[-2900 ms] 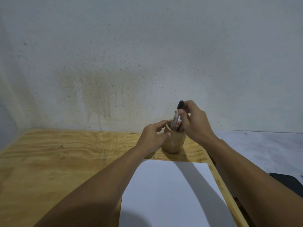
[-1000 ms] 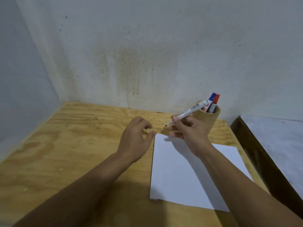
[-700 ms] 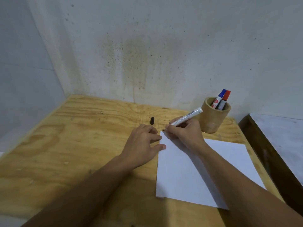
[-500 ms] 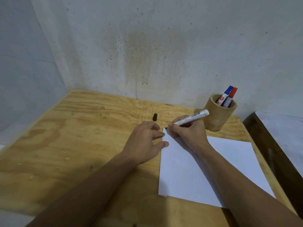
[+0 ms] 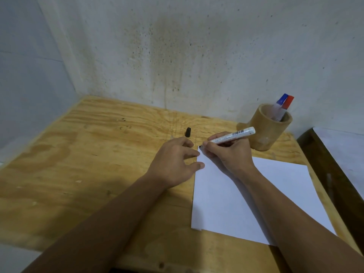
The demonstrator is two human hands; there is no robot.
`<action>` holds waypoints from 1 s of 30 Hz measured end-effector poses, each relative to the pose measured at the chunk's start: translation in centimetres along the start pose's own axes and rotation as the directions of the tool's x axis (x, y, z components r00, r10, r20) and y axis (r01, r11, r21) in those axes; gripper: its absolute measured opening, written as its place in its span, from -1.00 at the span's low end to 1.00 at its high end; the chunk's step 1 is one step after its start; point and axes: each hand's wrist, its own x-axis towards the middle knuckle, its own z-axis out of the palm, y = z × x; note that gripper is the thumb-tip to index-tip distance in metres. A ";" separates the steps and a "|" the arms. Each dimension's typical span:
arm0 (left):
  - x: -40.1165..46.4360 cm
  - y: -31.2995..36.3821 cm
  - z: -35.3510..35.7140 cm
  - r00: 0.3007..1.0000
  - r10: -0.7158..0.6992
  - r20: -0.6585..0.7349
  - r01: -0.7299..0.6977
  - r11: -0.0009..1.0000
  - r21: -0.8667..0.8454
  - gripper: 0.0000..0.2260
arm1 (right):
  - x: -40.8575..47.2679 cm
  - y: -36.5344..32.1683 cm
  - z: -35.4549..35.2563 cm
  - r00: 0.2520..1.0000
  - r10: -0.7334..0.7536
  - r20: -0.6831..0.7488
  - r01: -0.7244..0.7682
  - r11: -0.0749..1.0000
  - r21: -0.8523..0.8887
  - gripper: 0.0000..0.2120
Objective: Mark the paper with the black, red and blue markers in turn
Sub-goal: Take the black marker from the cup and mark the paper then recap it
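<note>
A white sheet of paper (image 5: 275,196) lies on the plywood table (image 5: 88,164). My right hand (image 5: 230,152) grips the uncapped black marker (image 5: 232,135), whose tip touches the paper's far left corner. My left hand (image 5: 175,156) rests flat on the table with spread fingers, its thumb and a fingertip on the paper's left edge. The black cap (image 5: 188,132) lies on the wood just beyond my left hand. The blue marker (image 5: 280,101) and the red marker (image 5: 288,102) stand capped in a wooden cup (image 5: 268,131) behind my right hand.
A stained white wall closes the table at the back and the left. To the right of the table is a dark gap and a lower grey surface (image 5: 344,150). The table's right edge runs close to the paper.
The black marker came out of the cup and lost its cap, which now lies on the table. My right hand brought the tip down to the paper's corner; my left hand settled on the paper's edge.
</note>
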 end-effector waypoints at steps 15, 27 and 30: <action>0.0 0.0 0.0 1.000 -0.005 0.010 0.005 1.000 0.012 -0.66 | 0.1 0.0 0.0 1.000 0.021 0.020 -0.021 0.999 -0.029 -0.87; 0.1 -0.1 0.2 0.999 -0.031 0.017 0.032 0.999 -0.034 -0.66 | 0.1 0.1 -0.3 0.999 0.004 -0.050 -0.004 1.000 -0.017 -0.88; 0.9 0.2 -0.2 0.983 -0.167 -0.078 0.145 0.961 -0.234 -0.73 | 0.3 0.0 -0.6 0.992 0.074 -0.107 -0.055 0.984 0.169 -0.83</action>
